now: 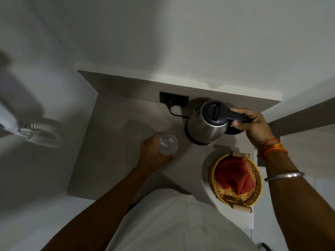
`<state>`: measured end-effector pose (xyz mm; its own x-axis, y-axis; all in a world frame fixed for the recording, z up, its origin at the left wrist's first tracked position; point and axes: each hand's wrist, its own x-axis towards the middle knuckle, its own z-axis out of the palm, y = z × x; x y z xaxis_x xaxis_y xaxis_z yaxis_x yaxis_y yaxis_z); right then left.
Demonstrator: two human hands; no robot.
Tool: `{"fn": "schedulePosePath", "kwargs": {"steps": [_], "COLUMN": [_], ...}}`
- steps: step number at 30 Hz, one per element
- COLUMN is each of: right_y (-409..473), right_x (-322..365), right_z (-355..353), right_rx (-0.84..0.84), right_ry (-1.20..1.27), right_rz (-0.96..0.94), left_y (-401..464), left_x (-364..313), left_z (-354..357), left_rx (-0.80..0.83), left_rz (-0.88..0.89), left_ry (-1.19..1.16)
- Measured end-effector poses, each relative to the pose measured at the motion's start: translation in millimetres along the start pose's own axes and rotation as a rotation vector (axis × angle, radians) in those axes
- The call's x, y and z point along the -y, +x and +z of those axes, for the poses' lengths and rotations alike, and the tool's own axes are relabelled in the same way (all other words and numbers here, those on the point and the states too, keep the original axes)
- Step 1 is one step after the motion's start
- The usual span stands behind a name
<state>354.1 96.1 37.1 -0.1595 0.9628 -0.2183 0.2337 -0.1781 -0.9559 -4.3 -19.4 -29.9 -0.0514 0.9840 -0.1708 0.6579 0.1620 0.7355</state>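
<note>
The right hand (253, 124) is curled round the handle of the steel kettle (204, 124), which stands just right of and beyond the left hand (154, 153). The kettle is probably heavy if filled and slick-sided, so that handle is the place to hold it. The left hand wraps a clear glass (168, 144), light and breakable, on a pale counter (117, 142) in a wall corner, with a basket (224, 195) near the right wrist.

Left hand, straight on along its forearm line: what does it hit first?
Likely the kettle. The left hand, gripping a clear bottle, points up and right in the picture toward the kettle's steel body, which the right hand holds by the handle. Bare counter lies between; heights are unclear from above.
</note>
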Motion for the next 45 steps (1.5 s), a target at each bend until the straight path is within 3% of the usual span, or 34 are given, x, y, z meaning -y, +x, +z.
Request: {"fn": "schedulePosePath", "kwargs": {"steps": [16,19,22,24,26,29,31,36,40,43,45], "right_y": [-22,-36,-72,-103,-134,-167,-175,-162,-161,-157,-148], "right_x": [7,-6,-29,-52,-76,-105,-112,-94,-58,-46,-56], "right_z": [13,26,52,72,88,100,101,85,100,138,166], "right_rx": [-0.026,-0.209,-0.57,-0.7,-0.689,-0.539,-0.451,-0.513,-0.69,-0.586,-0.397], "right_ry": [-0.094,-0.364,-0.451,-0.58,-0.72,-0.872,-0.903,-0.768,-0.629,-0.663,-0.806], "right_rz": [0.03,0.001,0.084,0.18,0.337,0.571,0.608,0.468,0.166,0.005,0.105], "left_y": [-11,-12,-14,-16,-18,-22,-25,-32,-40,-45,-46], "left_x": [-9,-9,-9,-9,-8,-5,-4,0,5,12,19], "left_z": [-5,-7,-10,-11,-12,-15,-18,-26,-39,-51,-57], "left_rx": [-0.011,-0.003,-0.003,0.004,0.011,0.013,0.022,0.023,-0.019,-0.058,-0.059], "left_rz": [0.026,0.037,0.038,0.034,0.027,0.021,0.016,0.03,0.05,0.058,0.059], "left_ry": [-0.049,-0.062,-0.087,-0.086,-0.086,-0.096,-0.085,-0.075,-0.073,-0.087,-0.085]}}
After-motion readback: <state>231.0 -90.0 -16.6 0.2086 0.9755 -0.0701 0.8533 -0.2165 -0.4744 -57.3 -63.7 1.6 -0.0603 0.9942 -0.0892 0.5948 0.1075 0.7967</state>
